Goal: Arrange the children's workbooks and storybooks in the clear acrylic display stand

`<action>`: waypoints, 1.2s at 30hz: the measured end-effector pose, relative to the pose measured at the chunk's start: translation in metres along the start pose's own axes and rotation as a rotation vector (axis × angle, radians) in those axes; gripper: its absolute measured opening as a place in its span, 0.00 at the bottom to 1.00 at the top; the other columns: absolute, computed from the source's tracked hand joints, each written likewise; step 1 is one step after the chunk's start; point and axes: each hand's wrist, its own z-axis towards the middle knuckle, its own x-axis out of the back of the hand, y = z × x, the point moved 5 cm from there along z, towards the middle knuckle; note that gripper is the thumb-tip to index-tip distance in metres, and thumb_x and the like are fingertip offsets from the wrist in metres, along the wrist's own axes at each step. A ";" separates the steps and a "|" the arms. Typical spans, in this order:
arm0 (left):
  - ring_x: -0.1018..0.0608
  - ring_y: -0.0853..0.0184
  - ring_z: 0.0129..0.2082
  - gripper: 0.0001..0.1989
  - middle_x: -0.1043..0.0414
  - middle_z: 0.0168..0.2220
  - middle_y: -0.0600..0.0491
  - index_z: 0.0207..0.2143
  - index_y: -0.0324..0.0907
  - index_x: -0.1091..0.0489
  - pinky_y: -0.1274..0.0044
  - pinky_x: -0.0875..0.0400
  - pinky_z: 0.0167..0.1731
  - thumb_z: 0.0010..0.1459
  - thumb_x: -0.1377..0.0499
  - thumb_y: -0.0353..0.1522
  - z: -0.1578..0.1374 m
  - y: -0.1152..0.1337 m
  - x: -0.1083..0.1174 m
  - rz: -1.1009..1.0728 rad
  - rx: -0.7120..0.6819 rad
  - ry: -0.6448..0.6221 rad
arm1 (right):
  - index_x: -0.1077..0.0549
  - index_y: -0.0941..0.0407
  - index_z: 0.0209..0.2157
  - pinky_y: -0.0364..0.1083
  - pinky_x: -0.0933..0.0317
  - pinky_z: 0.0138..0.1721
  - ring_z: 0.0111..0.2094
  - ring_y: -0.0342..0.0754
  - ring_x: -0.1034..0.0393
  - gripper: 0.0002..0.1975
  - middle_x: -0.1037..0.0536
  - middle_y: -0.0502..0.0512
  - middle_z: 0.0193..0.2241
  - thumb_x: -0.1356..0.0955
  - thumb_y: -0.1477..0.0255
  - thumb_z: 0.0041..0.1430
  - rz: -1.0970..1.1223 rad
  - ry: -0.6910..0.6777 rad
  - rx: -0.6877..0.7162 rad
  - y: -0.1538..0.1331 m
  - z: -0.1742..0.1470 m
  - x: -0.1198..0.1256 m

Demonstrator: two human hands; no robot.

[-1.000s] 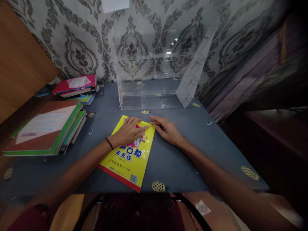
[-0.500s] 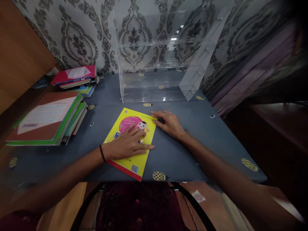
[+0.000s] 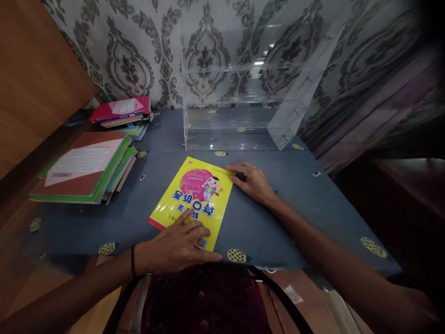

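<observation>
A yellow workbook (image 3: pixel 170 199) with a pink circle, a cartoon figure and blue lettering lies flat and slanted on the table, front cover up. My left hand (image 3: pixel 177 246), with a black band at the wrist, lies across its lower edge, fingers spread and the thumb reaching past the near right corner. At the upper right corner of the workbook rests my right hand (image 3: pixel 252 183), its fingers curled. A small dark shape shows between its thumb and fingers; I cannot make out what it is.
A clear acrylic shelf (image 3: pixel 236 139) stands at the back against the patterned wall. Stacked books (image 3: pixel 83 167) lie at the left, with another book pile (image 3: pixel 121 111) behind them. The blue-grey tablecloth (image 3: pixel 295 208) has pineapple prints; the table's front edge is close to my body.
My left hand has slid down the cover toward the near edge, uncovering the blue lettering. My right hand stays at the upper right corner. The view has shifted slightly.
</observation>
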 end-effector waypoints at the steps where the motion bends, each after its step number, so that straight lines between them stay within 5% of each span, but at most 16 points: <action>1: 0.30 0.63 0.52 0.18 0.31 0.48 0.52 0.58 0.60 0.33 0.54 0.55 0.67 0.69 0.46 0.32 0.000 -0.001 -0.001 -0.006 0.005 0.014 | 0.21 0.51 0.48 0.57 0.31 0.50 0.47 0.57 0.25 0.15 0.17 0.56 0.44 0.34 0.68 0.63 0.002 0.010 0.016 -0.001 0.000 0.000; 11: 0.34 0.60 0.60 0.11 0.28 0.52 0.52 0.48 0.53 0.26 0.55 0.51 0.66 0.67 0.45 0.32 -0.019 -0.030 0.028 -0.120 0.109 0.028 | 0.21 0.53 0.41 0.54 0.33 0.42 0.37 0.54 0.26 0.12 0.17 0.55 0.36 0.36 0.71 0.64 -0.097 0.069 0.080 -0.011 -0.008 0.007; 15: 0.27 0.64 0.50 0.10 0.26 0.45 0.53 0.36 0.46 0.25 0.60 0.44 0.63 0.67 0.46 0.32 -0.033 -0.047 0.041 -0.147 0.281 0.057 | 0.22 0.54 0.38 0.51 0.35 0.37 0.33 0.52 0.28 0.12 0.20 0.55 0.28 0.37 0.70 0.66 -0.145 0.070 0.154 -0.036 -0.028 0.005; 18: 0.26 0.65 0.39 0.15 0.27 0.34 0.53 0.30 0.43 0.29 0.66 0.33 0.50 0.69 0.49 0.33 -0.028 -0.058 0.040 -0.086 0.393 0.090 | 0.23 0.56 0.36 0.50 0.37 0.37 0.32 0.52 0.30 0.12 0.23 0.54 0.25 0.38 0.71 0.67 -0.205 0.053 0.248 -0.055 -0.037 0.003; 21: 0.26 0.62 0.40 0.15 0.26 0.37 0.49 0.37 0.41 0.29 0.66 0.31 0.46 0.71 0.53 0.34 -0.007 -0.065 0.032 0.013 0.458 0.132 | 0.23 0.56 0.35 0.49 0.39 0.36 0.30 0.50 0.30 0.12 0.22 0.54 0.25 0.38 0.73 0.68 -0.267 0.074 0.284 -0.065 -0.028 0.001; 24: 0.29 0.56 0.54 0.15 0.28 0.53 0.43 0.52 0.38 0.33 0.61 0.34 0.55 0.70 0.53 0.35 0.022 -0.070 0.017 0.085 0.514 0.145 | 0.23 0.56 0.36 0.49 0.38 0.36 0.32 0.51 0.28 0.12 0.20 0.56 0.28 0.38 0.73 0.68 -0.306 0.058 0.272 -0.069 -0.001 -0.008; 28: 0.39 0.53 0.67 0.25 0.40 0.66 0.39 0.62 0.35 0.42 0.56 0.47 0.65 0.71 0.55 0.42 0.044 -0.083 -0.002 0.169 0.590 0.080 | 0.25 0.58 0.50 0.53 0.33 0.48 0.49 0.56 0.27 0.16 0.20 0.63 0.47 0.40 0.74 0.68 -0.313 -0.090 0.316 -0.076 0.040 -0.043; 31: 0.44 0.54 0.70 0.31 0.45 0.68 0.37 0.65 0.33 0.45 0.55 0.50 0.67 0.71 0.58 0.46 0.037 -0.096 -0.007 0.193 0.654 0.048 | 0.29 0.60 0.57 0.56 0.38 0.59 0.59 0.56 0.33 0.20 0.27 0.65 0.59 0.43 0.73 0.70 -0.334 -0.141 0.305 -0.071 0.058 -0.068; 36: 0.46 0.54 0.71 0.32 0.48 0.70 0.38 0.67 0.34 0.47 0.53 0.49 0.66 0.71 0.62 0.47 -0.006 -0.119 0.001 0.230 0.826 -0.002 | 0.34 0.60 0.62 0.59 0.47 0.65 0.66 0.55 0.42 0.23 0.34 0.64 0.64 0.44 0.66 0.71 -0.390 -0.182 0.240 -0.056 0.062 -0.081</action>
